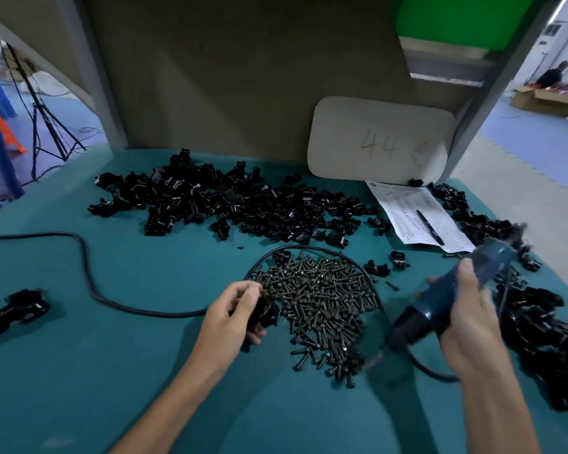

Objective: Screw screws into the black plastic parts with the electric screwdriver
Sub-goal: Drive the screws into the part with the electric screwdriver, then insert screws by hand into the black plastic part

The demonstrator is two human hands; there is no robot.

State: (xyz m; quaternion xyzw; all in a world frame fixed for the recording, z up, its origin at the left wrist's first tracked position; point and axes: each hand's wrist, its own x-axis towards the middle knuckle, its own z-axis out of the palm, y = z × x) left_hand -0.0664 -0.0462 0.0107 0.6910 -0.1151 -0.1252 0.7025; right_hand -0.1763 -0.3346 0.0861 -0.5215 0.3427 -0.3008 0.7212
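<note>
Across the teal felt bench top, my left hand curls round one small black plastic part at nine o'clock of the heap of dark metal screws; my right hand grips the blue electric screwdriver at three o'clock. I judge a screw needs seating next; then I square the bit to it.

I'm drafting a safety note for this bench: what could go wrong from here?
1. The electric screwdriver is motion-blurred, with its bit low by the screw pile. The left hand holds a black part close by, so a slip could jab that hand.
2. The cord loops round the pile and past the right hand; a tug may scatter screws.
</note>
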